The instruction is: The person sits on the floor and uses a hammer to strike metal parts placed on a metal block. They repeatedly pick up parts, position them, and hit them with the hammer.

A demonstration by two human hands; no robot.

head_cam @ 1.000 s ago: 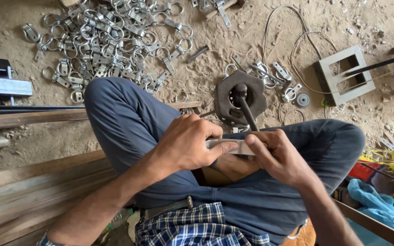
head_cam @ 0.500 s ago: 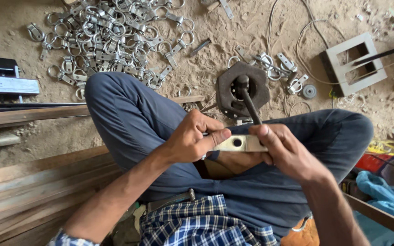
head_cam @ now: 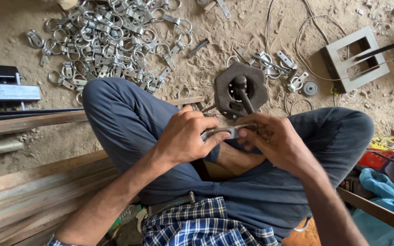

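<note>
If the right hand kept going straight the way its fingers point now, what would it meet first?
The right hand points left along the flat metal strip that both hands grip. It would most likely meet the left hand first, whose fingertips sit on the strip's other end; the depth between them is hard to judge.

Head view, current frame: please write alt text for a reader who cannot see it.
Seen from above, a person sitting cross-legged on a sandy floor holds a small flat metal strip between the left hand and right hand. Ahead lie a dark hexagonal metal block with an upright rod and a pile of metal ring clamps.
</note>
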